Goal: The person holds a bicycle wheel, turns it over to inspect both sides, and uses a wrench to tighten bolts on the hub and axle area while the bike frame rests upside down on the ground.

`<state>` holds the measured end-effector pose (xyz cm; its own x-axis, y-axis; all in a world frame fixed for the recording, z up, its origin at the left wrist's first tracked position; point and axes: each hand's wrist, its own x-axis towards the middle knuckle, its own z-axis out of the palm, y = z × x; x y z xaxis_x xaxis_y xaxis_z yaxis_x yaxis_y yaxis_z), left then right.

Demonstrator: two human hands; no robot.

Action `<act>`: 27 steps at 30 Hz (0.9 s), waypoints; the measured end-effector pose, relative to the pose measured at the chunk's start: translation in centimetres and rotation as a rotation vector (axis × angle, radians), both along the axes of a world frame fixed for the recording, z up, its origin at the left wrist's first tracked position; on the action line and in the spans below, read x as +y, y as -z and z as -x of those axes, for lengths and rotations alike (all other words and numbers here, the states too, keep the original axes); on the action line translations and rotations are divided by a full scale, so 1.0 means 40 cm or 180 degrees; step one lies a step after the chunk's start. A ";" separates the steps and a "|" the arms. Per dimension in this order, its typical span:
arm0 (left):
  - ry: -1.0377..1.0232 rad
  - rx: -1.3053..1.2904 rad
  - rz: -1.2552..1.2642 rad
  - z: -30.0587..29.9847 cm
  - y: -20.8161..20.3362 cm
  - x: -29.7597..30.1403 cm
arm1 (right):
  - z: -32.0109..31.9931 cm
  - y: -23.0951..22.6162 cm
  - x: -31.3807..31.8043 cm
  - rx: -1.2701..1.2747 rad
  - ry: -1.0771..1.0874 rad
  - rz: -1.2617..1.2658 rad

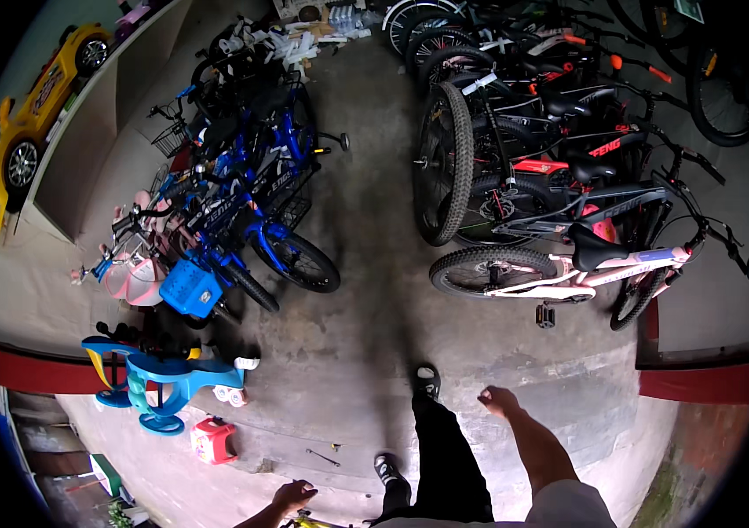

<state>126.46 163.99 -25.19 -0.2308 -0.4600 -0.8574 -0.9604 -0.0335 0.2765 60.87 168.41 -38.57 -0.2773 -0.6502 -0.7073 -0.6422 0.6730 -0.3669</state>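
Grey concrete floor (348,352) spreads below the left hand (293,497), just beside a yellow object (306,523), and the right hand (501,402), nearest a pink bicycle (628,271), both loosely curled, any hold unclear to me.

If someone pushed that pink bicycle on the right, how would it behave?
The pink bicycle would probably roll, having two wheels. Being narrow, it could tip sideways if unsupported. Its thick-tubed frame should feel stiff, and the chunky rear tyre may grip the floor rather than slip.
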 end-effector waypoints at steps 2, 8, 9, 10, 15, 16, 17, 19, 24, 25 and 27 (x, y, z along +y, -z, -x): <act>-0.0005 -0.0082 -0.0011 0.050 -0.076 -0.029 | 0.020 -0.061 -0.211 -0.0034 -0.0291 0.0254; -0.0407 0.0393 0.0796 0.152 -0.277 -0.222 | 0.115 -0.265 -0.638 -0.0314 0.0140 0.1214; -0.1094 0.0321 0.0773 0.159 -0.285 -0.261 | 0.138 -0.287 -0.701 -0.0342 0.0018 0.1149; -0.1732 0.0285 0.0666 0.185 -0.306 -0.296 | 0.181 -0.290 -0.744 -0.0204 -0.0073 0.1004; -0.1764 0.0510 0.1355 0.295 -0.435 -0.533 | 0.275 -0.389 -0.984 0.0240 -0.0150 0.1077; -0.1906 0.0469 0.1328 0.317 -0.458 -0.590 | 0.281 -0.402 -1.030 0.0304 -0.0064 0.1018; -0.1921 0.0599 0.1367 0.321 -0.438 -0.644 | 0.293 -0.419 -1.067 0.0457 -0.0146 0.0847; -0.1723 0.0667 0.1309 0.392 -0.459 -0.797 | 0.342 -0.460 -1.136 0.0671 -0.0177 0.0622; -0.1093 0.1078 0.1481 0.523 -0.435 -1.177 | 0.357 -0.602 -1.333 0.0795 -0.0249 0.0980; -0.1038 0.1258 0.1442 0.557 -0.460 -1.257 | 0.360 -0.632 -1.386 0.1080 -0.0298 0.0926; -0.1019 0.1464 0.1425 0.635 -0.509 -1.395 | 0.398 -0.649 -1.459 0.1491 0.0010 0.1281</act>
